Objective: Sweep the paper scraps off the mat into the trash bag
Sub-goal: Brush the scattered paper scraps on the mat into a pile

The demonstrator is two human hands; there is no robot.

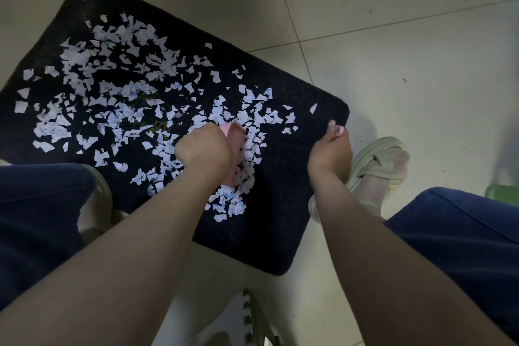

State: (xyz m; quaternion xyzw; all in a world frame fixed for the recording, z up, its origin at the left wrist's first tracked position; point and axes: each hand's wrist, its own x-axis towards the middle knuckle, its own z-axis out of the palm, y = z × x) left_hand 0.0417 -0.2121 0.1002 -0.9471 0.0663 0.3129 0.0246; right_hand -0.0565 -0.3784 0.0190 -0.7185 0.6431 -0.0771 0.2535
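Torn white paper scraps (pixel 76 57), some blue-inked, litter the dark mat (pixel 280 233). The left hand (pixel 203 149) grips a pink tool (pixel 235 135); the right hand (pixel 331 150) pinches the mat's edge.

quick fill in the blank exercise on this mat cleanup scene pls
1. Paper scraps lie scattered over a mat on a ____ floor.
2. The left hand grips a ____ tool among the scraps.
3. The right hand grips the edge of the ____.
Missing words: tiled; pink; mat
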